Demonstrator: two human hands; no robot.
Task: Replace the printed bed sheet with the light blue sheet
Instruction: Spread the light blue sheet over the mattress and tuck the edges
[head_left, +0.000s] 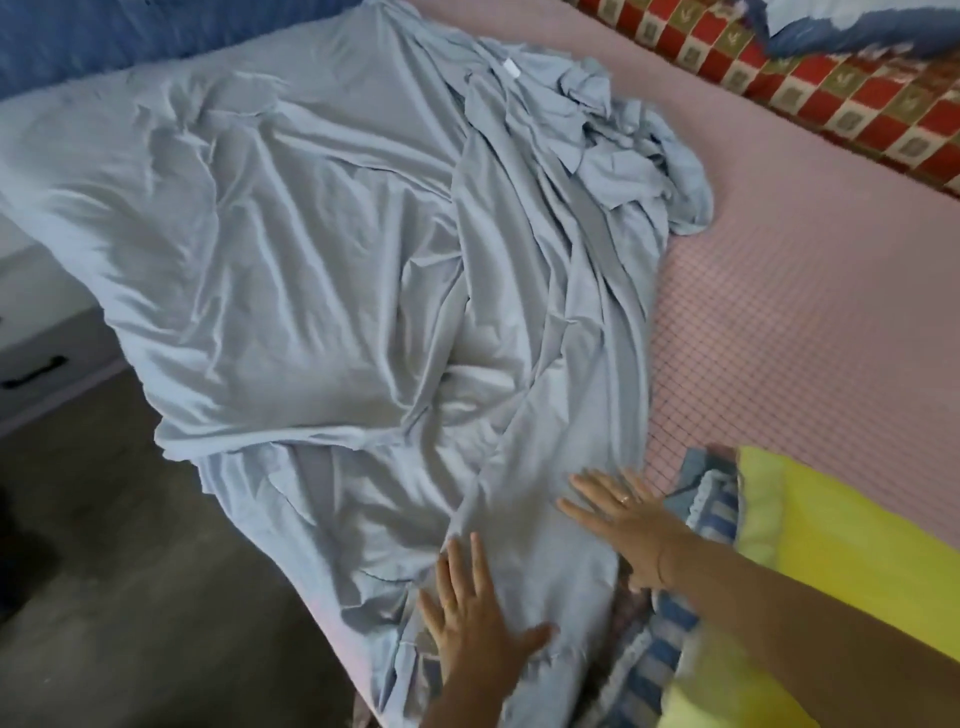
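Note:
The light blue sheet (332, 249) lies rumpled over the left half of the bed, bunched in folds near its middle and far right corner. It hangs over the bed's near left edge. My left hand (475, 618) presses flat on the sheet's near end, fingers spread. My right hand (623, 514) also lies flat on the sheet with straight fingers and wears a ring. The pink checked mattress cover (810, 291) is bare on the right half. No printed sheet shows on the mattress.
A yellow pillow (841, 561) and a blue-and-white striped cloth (711, 499) lie at the near right. A red-and-brown checked blanket (810, 78) runs along the far right edge. Brown floor (130, 545) and a drawer unit (36, 353) are at left.

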